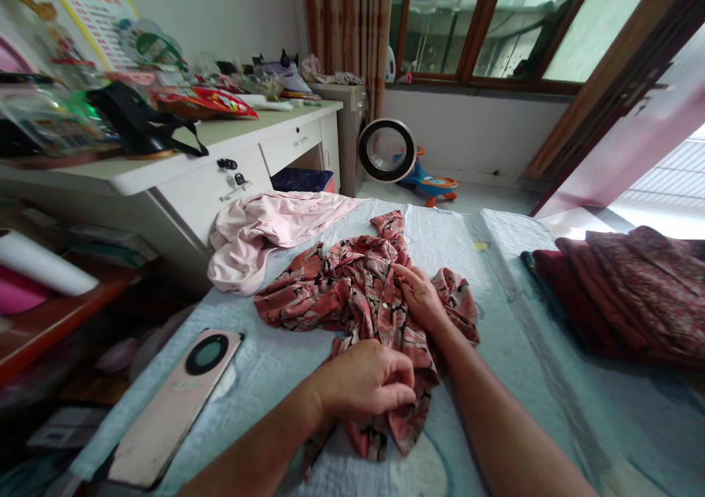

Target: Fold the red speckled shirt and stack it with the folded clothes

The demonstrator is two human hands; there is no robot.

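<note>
A crumpled red-and-black patterned shirt with a buttoned front lies spread on the bed in front of me. My right hand rests on its upper right part, fingers stretched out over the cloth beside the button strip. Over the shirt's lower part is my left hand, back of the hand up, its fingers curled and the thumb near the bent index finger. Whatever is between those fingertips is hidden. Beyond the shirt, to the left, lies a rumpled pale pink garment.
The light blue bed sheet lies under everything. A phone lies at left, and a stack of folded dark red clothes at right. A cluttered desk, a washing machine with its round door open and a blue-orange ride-on toy stand beyond.
</note>
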